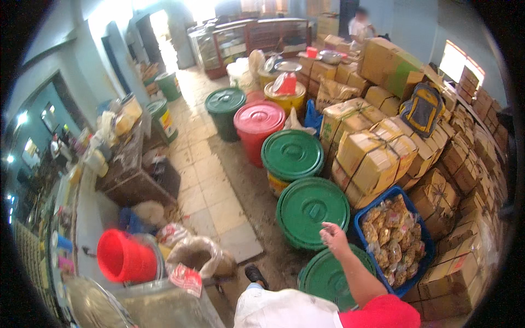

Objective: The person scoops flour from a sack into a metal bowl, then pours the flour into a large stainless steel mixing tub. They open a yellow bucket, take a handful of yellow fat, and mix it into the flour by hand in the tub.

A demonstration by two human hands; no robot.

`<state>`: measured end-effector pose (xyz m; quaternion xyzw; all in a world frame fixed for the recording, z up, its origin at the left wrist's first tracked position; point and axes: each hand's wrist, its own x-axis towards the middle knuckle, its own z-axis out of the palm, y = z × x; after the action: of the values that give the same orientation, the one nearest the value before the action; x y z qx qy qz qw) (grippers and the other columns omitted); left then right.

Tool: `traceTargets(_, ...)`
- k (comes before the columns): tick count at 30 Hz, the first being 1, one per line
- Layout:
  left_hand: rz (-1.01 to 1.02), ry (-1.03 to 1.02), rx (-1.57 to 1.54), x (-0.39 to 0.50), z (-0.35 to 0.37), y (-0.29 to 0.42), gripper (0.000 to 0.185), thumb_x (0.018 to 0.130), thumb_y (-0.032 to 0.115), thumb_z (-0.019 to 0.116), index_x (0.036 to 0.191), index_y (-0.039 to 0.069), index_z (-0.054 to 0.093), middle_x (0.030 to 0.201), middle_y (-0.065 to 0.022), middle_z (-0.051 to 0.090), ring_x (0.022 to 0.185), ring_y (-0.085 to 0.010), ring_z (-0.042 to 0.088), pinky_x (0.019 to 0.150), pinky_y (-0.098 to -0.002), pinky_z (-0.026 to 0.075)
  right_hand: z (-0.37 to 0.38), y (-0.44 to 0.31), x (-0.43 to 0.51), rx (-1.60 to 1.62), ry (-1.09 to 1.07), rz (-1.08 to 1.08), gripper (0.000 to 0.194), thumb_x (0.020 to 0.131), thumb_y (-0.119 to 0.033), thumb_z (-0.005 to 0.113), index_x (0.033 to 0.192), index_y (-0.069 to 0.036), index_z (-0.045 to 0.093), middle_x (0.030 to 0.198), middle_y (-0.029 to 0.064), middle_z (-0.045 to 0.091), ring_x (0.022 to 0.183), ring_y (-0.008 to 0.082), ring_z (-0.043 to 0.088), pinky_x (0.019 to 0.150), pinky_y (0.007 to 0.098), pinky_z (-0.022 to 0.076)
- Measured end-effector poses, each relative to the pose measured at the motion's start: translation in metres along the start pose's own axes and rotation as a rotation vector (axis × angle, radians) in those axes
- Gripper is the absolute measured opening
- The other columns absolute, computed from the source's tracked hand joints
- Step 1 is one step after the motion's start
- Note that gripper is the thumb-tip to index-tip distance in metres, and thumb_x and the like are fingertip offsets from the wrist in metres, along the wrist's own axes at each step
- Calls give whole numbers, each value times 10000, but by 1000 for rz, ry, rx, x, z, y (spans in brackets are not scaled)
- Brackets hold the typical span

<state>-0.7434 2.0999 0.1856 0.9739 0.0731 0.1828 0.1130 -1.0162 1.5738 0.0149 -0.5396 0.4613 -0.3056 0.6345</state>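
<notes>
My right hand [334,238] hangs over the edge of a lidded green plastic drum [313,209], fingers partly curled, with no object visible in it. Beneath my forearm is another green drum lid [328,274]. To the right of the hand stands a blue plastic crate [427,242] filled with small clear bags of brown food pieces [396,238]. My left hand is out of view. On the left side lie a red plastic bucket [127,255], tipped towards the camera, an open sack [201,254] and a red and white packet [186,279] at the edge of a metal surface [164,303].
More lidded drums, green [292,153] and pink [259,117], line the aisle. Strapped cardboard boxes [377,156] are piled on the right, with a backpack [423,108] on top. A red scale [285,83] stands on a yellow drum. A person [361,28] is at the back right.
</notes>
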Motion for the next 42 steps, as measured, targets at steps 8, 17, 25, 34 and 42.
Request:
traceTargets(8, 293, 331, -1017, 257, 196, 214, 382, 789, 321, 735, 873, -44, 663, 841, -138, 670, 708, -244, 659, 686, -378, 556, 141, -58, 178, -41, -137, -144, 370, 891, -174, 711, 1234, -73, 612, 1027, 60, 665, 884, 144, 620, 793, 301, 524)
traceTargets(17, -913, -932, -1820, 320, 368, 423, 353, 691, 29, 589, 1039, -2, 541, 945, -133, 629, 782, -295, 658, 720, -425, 620, 102, -49, 340, -748, 152, 258, 476, 812, -304, 740, 1190, -28, 654, 1113, 171, 698, 1040, 275, 670, 925, 368, 513)
traceTargets(25, -1043, -1213, -1437, 356, 459, 586, 384, 780, 33, 459, 1148, -72, 488, 1104, -216, 614, 948, -378, 655, 774, -540, 615, 141, -60, 520, -385, 236, 152, 375, 864, -146, 731, 1177, 22, 613, 867, 59, 677, 622, 102, 572, 565, 272, 482)
traceTargets(34, -876, -1053, -1400, 486, 548, 763, 515, 739, 66, 513, 1245, -14, 460, 1149, -178, 607, 933, -384, 644, 778, -485, 611, 343, -147, 833, -664, 32, 55, 450, 855, -286, 688, 1183, 16, 631, 1074, 180, 704, 997, 269, 681, 875, 373, 517)
traceTargets(42, -973, -1016, -1495, 623, 647, 866, 528, 749, 29, 509, 1271, -19, 451, 1182, -179, 587, 959, -337, 647, 773, -450, 612, 480, -240, 961, -642, -187, -73, 448, 892, -278, 666, 1237, 1, 602, 1085, 184, 692, 957, 274, 693, 867, 383, 538)
